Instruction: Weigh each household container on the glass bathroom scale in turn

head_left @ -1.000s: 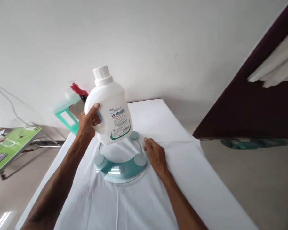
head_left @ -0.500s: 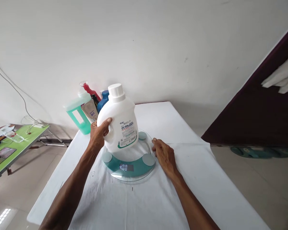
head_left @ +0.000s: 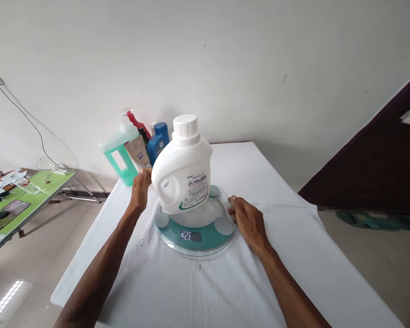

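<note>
Person's own limbs, bare throughout. Left hand (head_left: 141, 189) slim in outline, fine finger detail too small to make out. Left forearm (head_left: 105, 255) lean, broadening from a narrow wrist to the lower frame edge. Right hand (head_left: 249, 221) bony, knuckles ridged. Right forearm (head_left: 287, 282) equally lean, long, smooth-sided, cut off by the frame.

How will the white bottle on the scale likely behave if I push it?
The white bottle may slide, since it stands on a smooth glass scale. A push near its cap might tip it, as it stands tall. It will probably feel stiff, as its moulded handle holds a crisp shape.
</note>
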Tool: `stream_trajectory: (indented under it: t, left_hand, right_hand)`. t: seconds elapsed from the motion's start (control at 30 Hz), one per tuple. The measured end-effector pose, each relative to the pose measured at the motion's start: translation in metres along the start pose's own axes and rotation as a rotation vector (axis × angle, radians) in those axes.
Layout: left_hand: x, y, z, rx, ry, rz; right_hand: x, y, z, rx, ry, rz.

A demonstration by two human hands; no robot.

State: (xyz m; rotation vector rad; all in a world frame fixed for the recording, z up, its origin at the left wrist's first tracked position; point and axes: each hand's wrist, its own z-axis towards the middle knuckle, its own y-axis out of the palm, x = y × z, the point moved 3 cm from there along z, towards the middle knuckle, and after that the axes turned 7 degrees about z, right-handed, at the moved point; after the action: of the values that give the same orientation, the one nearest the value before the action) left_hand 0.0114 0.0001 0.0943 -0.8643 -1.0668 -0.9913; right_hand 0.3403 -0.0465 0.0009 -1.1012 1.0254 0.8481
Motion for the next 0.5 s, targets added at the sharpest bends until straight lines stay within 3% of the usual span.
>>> stream_trajectory:
  t: [0.1,0.23,0.33,0.5]
  left_hand:
    - [-0.036,-0.010,0.004,0.020,0.032,0.048]
    - [-0.074,-0.008,-0.007,0.008,-0.076,0.020]
    - [-0.079,-0.001,-0.013,-0.055,-0.087,0.017]
    - [-0.070,0.000,-0.015,-0.085,-0.039,0.105]
  right_hand:
    - [0.001,0.000,0.001,0.008,-0.010,-0.022]
    - [0.003,0.000,0.001,0.013,-0.020,-0.043]
    - [0.003,-0.001,0.000,0.024,-0.023,-0.066]
    - [0.002,-0.001,-0.001,0.010,0.010,-0.078]
